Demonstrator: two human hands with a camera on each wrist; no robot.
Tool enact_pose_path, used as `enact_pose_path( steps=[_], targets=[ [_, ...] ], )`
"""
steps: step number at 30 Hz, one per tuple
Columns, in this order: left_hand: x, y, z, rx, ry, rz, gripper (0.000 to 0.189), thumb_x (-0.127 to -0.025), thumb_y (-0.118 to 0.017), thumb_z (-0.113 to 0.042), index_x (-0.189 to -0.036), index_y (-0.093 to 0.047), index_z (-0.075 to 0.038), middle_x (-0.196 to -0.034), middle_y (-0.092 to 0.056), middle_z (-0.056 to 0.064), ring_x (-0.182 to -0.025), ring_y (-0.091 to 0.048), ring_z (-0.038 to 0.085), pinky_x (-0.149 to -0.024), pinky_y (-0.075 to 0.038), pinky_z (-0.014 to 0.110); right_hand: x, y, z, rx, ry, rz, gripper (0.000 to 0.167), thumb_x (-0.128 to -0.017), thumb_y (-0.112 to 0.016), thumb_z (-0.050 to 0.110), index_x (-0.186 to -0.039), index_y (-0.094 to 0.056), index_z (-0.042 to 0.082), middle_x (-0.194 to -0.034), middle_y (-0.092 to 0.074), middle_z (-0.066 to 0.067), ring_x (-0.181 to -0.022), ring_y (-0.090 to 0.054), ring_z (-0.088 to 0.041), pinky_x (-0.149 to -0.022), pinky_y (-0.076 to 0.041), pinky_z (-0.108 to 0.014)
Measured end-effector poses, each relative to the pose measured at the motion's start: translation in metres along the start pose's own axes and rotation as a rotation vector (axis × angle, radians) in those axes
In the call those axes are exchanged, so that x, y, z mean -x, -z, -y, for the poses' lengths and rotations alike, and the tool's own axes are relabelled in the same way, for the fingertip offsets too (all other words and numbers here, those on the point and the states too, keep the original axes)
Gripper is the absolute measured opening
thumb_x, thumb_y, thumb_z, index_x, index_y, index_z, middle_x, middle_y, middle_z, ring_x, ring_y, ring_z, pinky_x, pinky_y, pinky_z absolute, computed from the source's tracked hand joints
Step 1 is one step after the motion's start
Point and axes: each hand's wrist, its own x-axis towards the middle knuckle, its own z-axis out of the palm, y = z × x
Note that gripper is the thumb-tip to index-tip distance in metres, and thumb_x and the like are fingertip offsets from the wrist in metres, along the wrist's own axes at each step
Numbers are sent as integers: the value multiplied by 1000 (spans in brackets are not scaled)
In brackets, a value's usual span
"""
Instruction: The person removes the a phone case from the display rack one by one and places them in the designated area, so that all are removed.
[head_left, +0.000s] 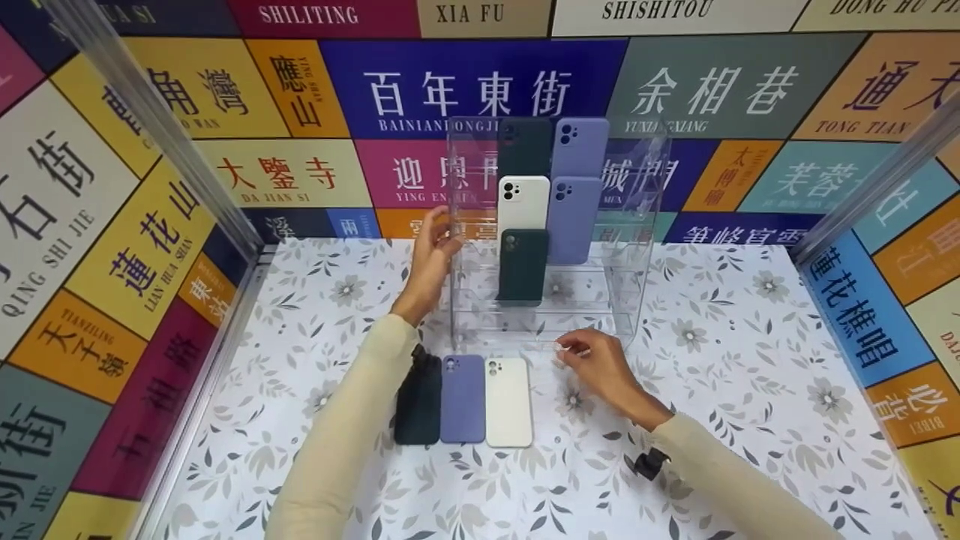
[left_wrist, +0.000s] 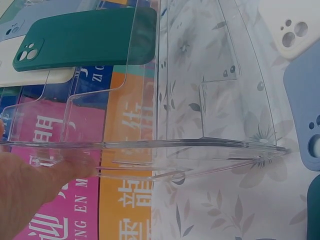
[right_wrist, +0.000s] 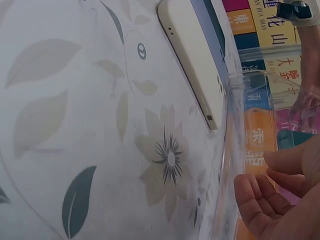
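Note:
A clear tiered display stand (head_left: 652, 247) holds several phone cases. My left hand (head_left: 431, 262) grips its left side panel, with the thumb (left_wrist: 75, 172) against the clear plastic in the left wrist view. Near the stand's front right, my right hand (head_left: 604, 371) hovers with loosely bent fingers (right_wrist: 252, 200) and nothing visible between them. On the stand are a dark green case (head_left: 523, 266) in front, a white case (head_left: 523, 199) behind it, purple cases (head_left: 574, 225) on the right and another dark green case (head_left: 525, 146) at the top.
In front of the stand, a dark case (head_left: 418, 405), a purple case (head_left: 463, 397) and a white case (head_left: 508, 405) lie side by side on the floral tabletop (head_left: 750, 420). Printed panels (head_left: 480, 82) enclose the back and sides.

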Motion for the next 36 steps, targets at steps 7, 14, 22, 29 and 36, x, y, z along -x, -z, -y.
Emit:
enact_pose_path(
  steps=[7, 14, 22, 29, 36],
  targets=[
    [0, 1, 0, -28, 10, 11, 60, -106, -57, -3, -164, -39, -9, -166, -44, 27, -148, -50, 42, -113, -46, 55, -3, 25, -1, 25, 12, -35, 18, -93, -80, -6, -111, -81, -5, -105, -79, -18, -94, -76, -30, -80, -60, -23],
    [1, 1, 1, -30, 13, 4, 58, -106, -55, -2, -162, -42, -13, -164, -47, 20, -148, -49, 37, -121, -42, 61, -13, 52, 3, 70, 4, -63, 19, -96, -79, -2, -115, -82, -2, -110, -79, -18, -98, -76, -34, -83, -59, -24],
    [2, 1, 1, -29, 4, -1, 59, -106, -55, -3, -163, -42, -12, -162, -48, 18, -149, -47, 39, -122, -39, 66, -29, 72, 15, 83, 23, -71, 19, -97, -80, 1, -116, -81, 0, -113, -79, -18, -102, -76, -35, -84, -56, -19],
    [2, 1, 1, -34, -3, -8, 59, -106, -56, 0, -162, -42, -8, -160, -51, 20, -141, -55, 33, -109, -47, 50, -42, 79, 29, 78, 50, -65, 19, -100, -78, 4, -119, -81, 1, -115, -77, -16, -104, -75, -32, -85, -56, -20],
    [1, -1, -1, -28, -1, -12, 58, -106, -55, 0, -162, -43, -9, -159, -52, 20, -142, -54, 33, -114, -45, 58, -61, 79, 46, 76, 94, -82, 19, -98, -79, 1, -117, -82, 0, -113, -78, -17, -102, -75, -33, -90, -61, -35]
  ],
)
